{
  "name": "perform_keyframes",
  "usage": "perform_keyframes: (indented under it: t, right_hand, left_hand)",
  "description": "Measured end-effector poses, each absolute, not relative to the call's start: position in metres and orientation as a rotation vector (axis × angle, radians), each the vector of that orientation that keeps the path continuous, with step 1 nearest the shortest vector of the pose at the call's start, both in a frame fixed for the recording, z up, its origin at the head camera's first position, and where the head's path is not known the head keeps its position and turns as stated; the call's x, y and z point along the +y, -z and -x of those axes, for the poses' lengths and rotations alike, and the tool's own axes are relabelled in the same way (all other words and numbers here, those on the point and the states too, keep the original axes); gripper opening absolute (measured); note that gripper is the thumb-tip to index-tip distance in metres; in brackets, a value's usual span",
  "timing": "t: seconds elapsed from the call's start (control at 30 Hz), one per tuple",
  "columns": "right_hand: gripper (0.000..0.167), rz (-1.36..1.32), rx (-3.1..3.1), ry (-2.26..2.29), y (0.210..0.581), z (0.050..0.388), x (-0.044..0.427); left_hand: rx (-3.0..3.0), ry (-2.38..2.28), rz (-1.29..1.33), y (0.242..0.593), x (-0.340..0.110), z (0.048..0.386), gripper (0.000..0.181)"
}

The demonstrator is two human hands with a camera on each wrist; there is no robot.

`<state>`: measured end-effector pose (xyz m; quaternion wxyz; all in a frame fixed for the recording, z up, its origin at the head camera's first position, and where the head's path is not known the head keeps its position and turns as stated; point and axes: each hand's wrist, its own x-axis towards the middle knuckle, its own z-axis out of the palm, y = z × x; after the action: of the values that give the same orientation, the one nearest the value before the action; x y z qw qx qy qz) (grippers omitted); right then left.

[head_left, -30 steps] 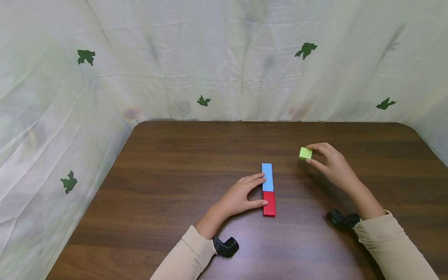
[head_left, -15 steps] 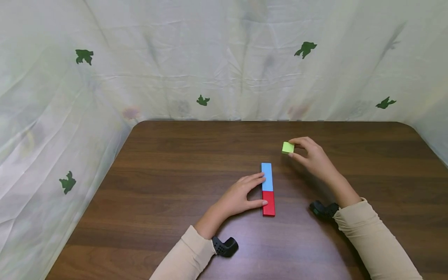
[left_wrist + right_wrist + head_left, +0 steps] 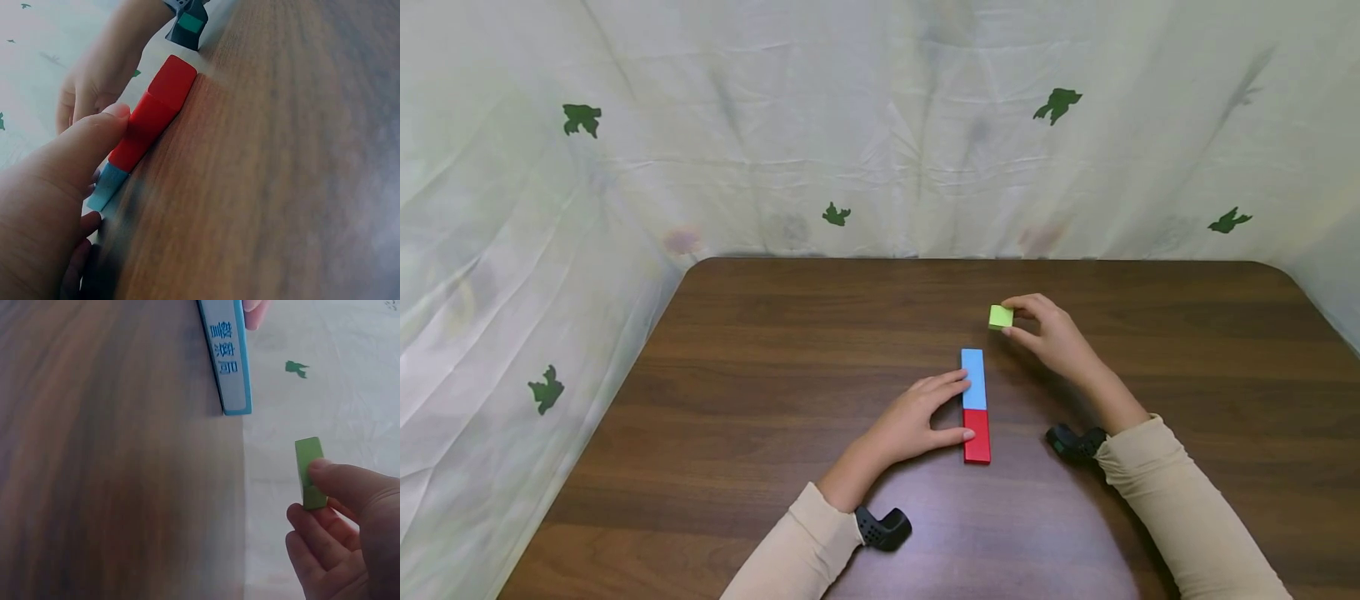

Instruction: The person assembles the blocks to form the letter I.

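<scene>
A light blue block (image 3: 973,379) and a red block (image 3: 977,436) lie end to end in one line on the table. My left hand (image 3: 910,423) rests against them from the left, its fairly straight fingers touching the blue block and the thumb on the red one. Seen from the right wrist, the blue block's side (image 3: 226,359) is white with blue printed characters. My right hand (image 3: 1054,336) pinches a small light green block (image 3: 1000,316) between thumb and fingers. That green block is beyond the blue block's far end, apart from it and slightly to the right.
The brown wooden table (image 3: 760,350) has rounded far corners. Behind it hangs a pale curtain (image 3: 887,125) with several green leaf-like patches. A black wrist device (image 3: 883,529) sits on the left wrist, another black device (image 3: 1075,443) on the right.
My right hand has carried the green block leftward and slightly farther away, nearer to the line of the blue block. The left hand and the blue and red blocks have stayed in place.
</scene>
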<state>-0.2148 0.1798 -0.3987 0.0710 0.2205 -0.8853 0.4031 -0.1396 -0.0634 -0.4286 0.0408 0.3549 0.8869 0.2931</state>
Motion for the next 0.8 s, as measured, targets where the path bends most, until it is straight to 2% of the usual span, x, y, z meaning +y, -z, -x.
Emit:
perform_keyframes:
  t: [0.8]
  right_hand:
    - [0.034, -0.712, -2.790, -1.240, 0.417, 0.227, 0.158]
  left_hand:
    - [2.722, -0.894, -1.094, 0.427, -0.063, 0.139, 0.064]
